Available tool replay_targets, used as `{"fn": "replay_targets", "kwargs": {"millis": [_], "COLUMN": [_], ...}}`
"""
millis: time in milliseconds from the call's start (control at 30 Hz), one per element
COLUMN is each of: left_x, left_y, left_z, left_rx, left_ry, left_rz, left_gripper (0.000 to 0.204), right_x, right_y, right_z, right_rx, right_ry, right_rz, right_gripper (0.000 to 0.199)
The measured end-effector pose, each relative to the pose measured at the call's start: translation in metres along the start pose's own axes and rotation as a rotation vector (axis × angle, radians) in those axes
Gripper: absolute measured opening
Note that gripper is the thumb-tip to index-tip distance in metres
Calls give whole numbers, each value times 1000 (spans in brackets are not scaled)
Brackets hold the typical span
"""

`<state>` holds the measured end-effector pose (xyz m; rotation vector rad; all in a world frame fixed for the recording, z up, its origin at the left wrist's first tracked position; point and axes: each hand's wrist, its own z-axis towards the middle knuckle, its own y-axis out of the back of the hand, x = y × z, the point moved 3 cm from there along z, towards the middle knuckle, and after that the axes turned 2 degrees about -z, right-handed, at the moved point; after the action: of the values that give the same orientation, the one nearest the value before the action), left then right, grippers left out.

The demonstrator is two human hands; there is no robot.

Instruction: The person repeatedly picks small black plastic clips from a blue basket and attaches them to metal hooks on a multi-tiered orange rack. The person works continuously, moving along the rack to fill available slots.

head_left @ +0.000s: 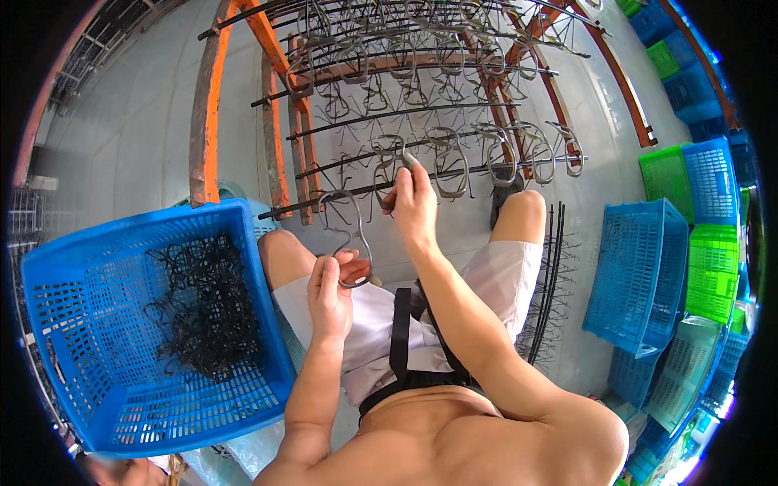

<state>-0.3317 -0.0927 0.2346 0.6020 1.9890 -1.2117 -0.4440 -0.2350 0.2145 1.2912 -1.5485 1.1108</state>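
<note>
My left hand (pixel 334 293), palm turned up, is closed on the lower end of a dark grey hourglass-shaped frame (pixel 362 235). That frame stands upright from the fingers, left of the rack. Farther up, my right hand (pixel 416 206) reaches to the nearest row of the rack, fingers closed on a similar grey frame (pixel 404 150) at the black hooked bar (pixel 442 173). My right fingers partly hide that frame. More grey frames (pixel 450 162) hang from the same bar to the right.
An orange metal rack (pixel 207 121) carries several rows of hooked bars. At my left stands a blue basket (pixel 73 324) holding a tangled pile of black pieces (pixel 212 308). Blue crates (pixel 636 271) and green crates (pixel 711 271) are stacked at right. Hooked bars (pixel 547 292) lie beside my right leg.
</note>
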Motion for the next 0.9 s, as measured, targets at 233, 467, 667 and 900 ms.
{"fn": "replay_targets", "kwargs": {"millis": [233,467,667,900], "left_x": [8,-12,-15,-12], "left_y": [-22,17,18,16], "left_z": [16,76,107,105], "left_rx": [66,-237,-228,-203], "left_ry": [-50,-411,-301,-263], "left_rz": [-105,634,801,669], "left_gripper": [25,28,25,23], "right_x": [26,-26,-42,-31], "right_y": [-6,-62,-79,-76], "right_z": [-77,-38,-20,-22], "right_rx": [271,8,-148,-123], "right_ry": [419,153,130,13], "right_rz": [-428,-14,-64,126], "right_gripper": [36,30,29,28]}}
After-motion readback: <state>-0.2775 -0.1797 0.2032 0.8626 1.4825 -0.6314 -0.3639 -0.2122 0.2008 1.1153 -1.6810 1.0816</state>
